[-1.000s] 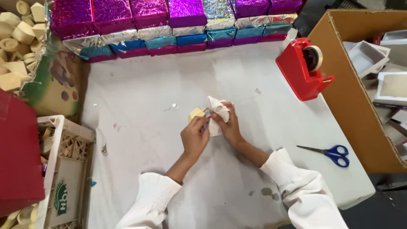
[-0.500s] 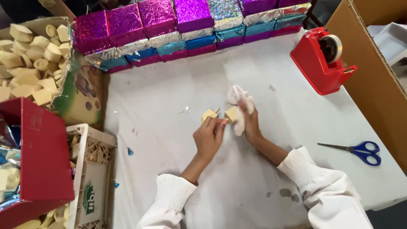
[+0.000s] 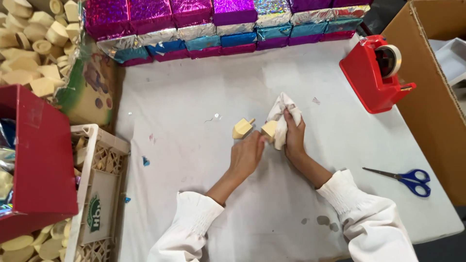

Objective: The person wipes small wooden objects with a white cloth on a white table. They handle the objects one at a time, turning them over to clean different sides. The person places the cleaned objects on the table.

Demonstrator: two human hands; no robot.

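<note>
The right hand (image 3: 293,137) is wrapped round a bunched white cloth (image 3: 284,112) and a small pale wooden block (image 3: 270,130), thumb and fingers pressing cloth against wood; it looks like a wiping or polishing grip, the block kept nested in the fabric so it cannot slip. The left hand (image 3: 248,154) is curled, its fingertips pinching at the block's near edge, apparently steadying it; a second wooden piece (image 3: 242,128), with a little peg on top, sits at about ten o'clock from that hand, just beside the fingertips; whether they touch it I cannot tell.

All this happens near the middle of the white table (image 3: 204,194). At two o'clock stands a red tape dispenser (image 3: 376,75); at four o'clock lie blue-handled scissors (image 3: 407,178), well apart from the hands. Along the far edge, at twelve o'clock, runs a row of shiny foil-wrapped boxes (image 3: 218,24) in purple, silver and blue. At nine o'clock sits a plastic crate (image 3: 99,194), with a red box (image 3: 36,160) beside it and heaps of more wooden pieces (image 3: 34,43) at ten o'clock; a cardboard carton (image 3: 437,106) stands at three o'clock.

Compared with half a second ago the hands and the two pieces sit much the same; a second ago only one piece showed at the hands, held together with the cloth.
</note>
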